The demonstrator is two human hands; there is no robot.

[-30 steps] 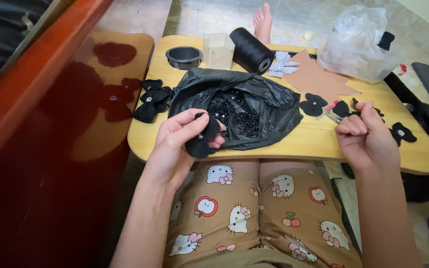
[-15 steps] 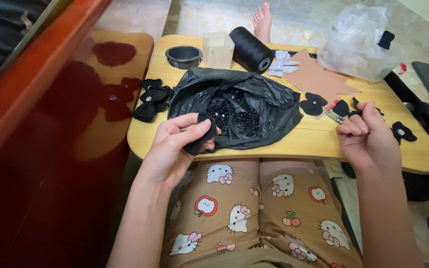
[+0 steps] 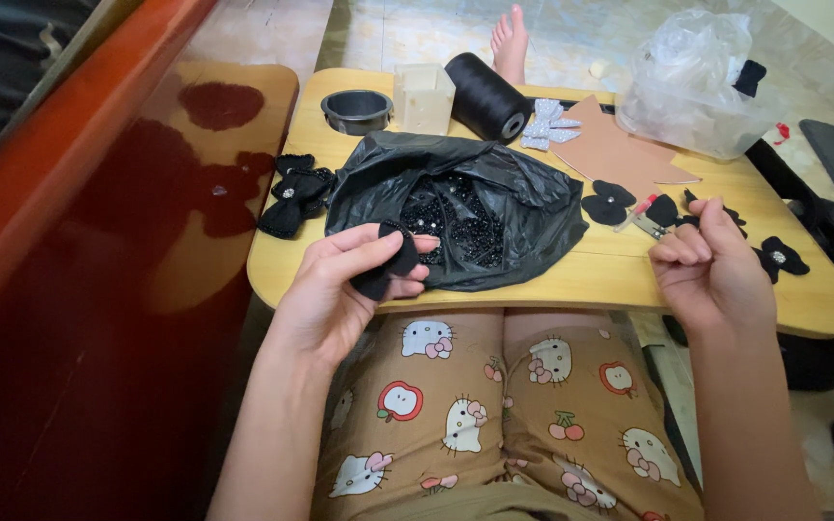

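Note:
My left hand [image 3: 345, 285] pinches a small black fabric piece [image 3: 390, 265] at the near edge of the yellow lap table [image 3: 571, 280], just in front of an open black plastic bag [image 3: 456, 207] of shiny black beads. My right hand [image 3: 711, 270] hovers over the table's right side with fingers curled, fingertips pinched together; whether it holds something thin I cannot tell. Just beyond it lie small snips [image 3: 641, 220] and black fabric bows [image 3: 610, 203].
A black thread spool [image 3: 486, 95], a clear box [image 3: 424, 96] and a dark round tin [image 3: 356, 109] stand at the back. Finished black bows [image 3: 293, 193] sit left. A clear plastic bag [image 3: 697, 82], silver bow [image 3: 544, 123], brown card [image 3: 620, 154]. Red-brown wooden furniture [image 3: 98, 289] lies left.
My left hand has turned the black fabric piece slightly and lifted it toward the bag's edge. The right hand stays nearly where it was.

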